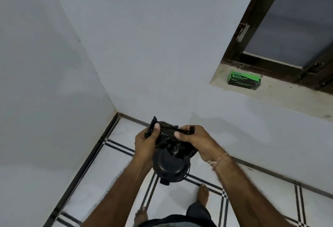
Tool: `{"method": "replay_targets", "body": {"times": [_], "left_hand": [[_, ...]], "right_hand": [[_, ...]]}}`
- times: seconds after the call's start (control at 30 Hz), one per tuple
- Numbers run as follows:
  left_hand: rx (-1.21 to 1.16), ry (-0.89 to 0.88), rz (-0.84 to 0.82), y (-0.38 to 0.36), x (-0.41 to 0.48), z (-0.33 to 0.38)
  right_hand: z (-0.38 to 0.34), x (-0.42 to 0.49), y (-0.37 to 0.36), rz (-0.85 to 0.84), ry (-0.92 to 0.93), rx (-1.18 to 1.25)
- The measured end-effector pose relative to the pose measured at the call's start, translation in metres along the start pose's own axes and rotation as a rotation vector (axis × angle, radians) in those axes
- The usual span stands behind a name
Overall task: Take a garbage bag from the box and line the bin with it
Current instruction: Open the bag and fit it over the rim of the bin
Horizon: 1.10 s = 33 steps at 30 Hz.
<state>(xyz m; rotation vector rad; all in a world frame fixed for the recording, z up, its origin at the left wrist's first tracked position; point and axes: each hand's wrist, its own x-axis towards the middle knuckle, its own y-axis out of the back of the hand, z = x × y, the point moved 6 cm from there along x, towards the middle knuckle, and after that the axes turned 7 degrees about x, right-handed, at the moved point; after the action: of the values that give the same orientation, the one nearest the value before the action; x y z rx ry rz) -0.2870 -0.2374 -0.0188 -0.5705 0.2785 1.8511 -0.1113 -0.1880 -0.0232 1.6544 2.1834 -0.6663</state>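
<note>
While the crumpled black plastic garbage bag [169, 140] hangs bunched between them, the left hand [146, 141] and right hand [195, 141] pinch its top edge, fingers closed on the film. Below stands the round black bin [170, 170], lid down, on white tiled floor [100, 169] in a corner. The green box [244, 80] rests on the windowsill [281, 93].

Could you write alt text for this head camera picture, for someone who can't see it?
Seen from above, a person's left hand and right hand pull open a crumpled black garbage bag over a small black bin on a white tiled floor. A green box sits on the window ledge behind.
</note>
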Motion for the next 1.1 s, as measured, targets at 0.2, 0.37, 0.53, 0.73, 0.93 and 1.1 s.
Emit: {"method": "replay_targets", "body": {"times": [0.2,0.37,0.53,0.73,0.93,1.1], "left_hand": [[-0.129,0.075,0.121,0.057,-0.027,-0.014],[0.242,0.071,0.218,0.091,-0.036,-0.03],[0.551,-0.384,-0.023,0.057,-0.066,0.002],[0.294,-0.331,-0.219,0.044,-0.074,0.001],[0.186,-0.236,-0.168,0.078,-0.079,-0.013],[0.154,-0.237,-0.262,0.079,-0.074,0.002]], "right_hand": [[0.012,-0.035,-0.024,0.18,0.088,-0.006],[0.012,-0.054,-0.031,0.185,0.136,0.096],[0.008,-0.072,-0.053,0.022,0.152,0.121],[0.007,-0.085,-0.058,-0.065,0.114,0.204],[0.033,-0.098,-0.065,0.122,0.1,0.113],[0.027,-0.106,-0.093,0.078,0.141,0.089]]}}
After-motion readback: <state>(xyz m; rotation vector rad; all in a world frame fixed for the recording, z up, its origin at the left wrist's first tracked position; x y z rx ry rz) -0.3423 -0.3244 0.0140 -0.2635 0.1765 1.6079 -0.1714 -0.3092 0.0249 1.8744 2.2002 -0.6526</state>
